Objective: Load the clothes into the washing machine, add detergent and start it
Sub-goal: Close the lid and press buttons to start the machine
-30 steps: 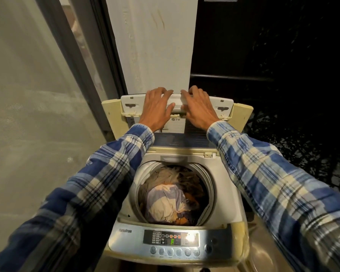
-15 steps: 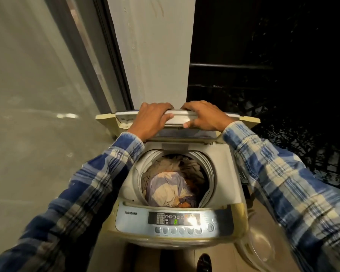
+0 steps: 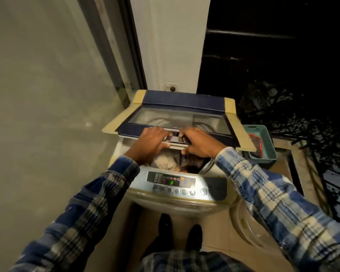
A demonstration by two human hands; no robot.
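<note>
A top-loading washing machine [image 3: 177,199] stands in front of me. Its folding lid [image 3: 177,117], dark-framed with a glass pane, is most of the way down over the drum. My left hand [image 3: 151,141] and my right hand [image 3: 199,142] both grip the lid's front handle edge, side by side, thumbs underneath. Clothes [image 3: 165,161] in beige and brown show in the gap under the lid. The lit control panel [image 3: 171,180] shows a green letter above a row of round buttons.
A green plastic basket [image 3: 263,142] with something red inside sits to the right of the machine. A glass panel and a white pillar [image 3: 171,42] stand behind. A clear round tub [image 3: 249,228] lies low on the right. My feet are below the machine.
The lid has swung from upright down toward the drum, with both hands on its front edge the whole time. It now hides most of the clothes.
</note>
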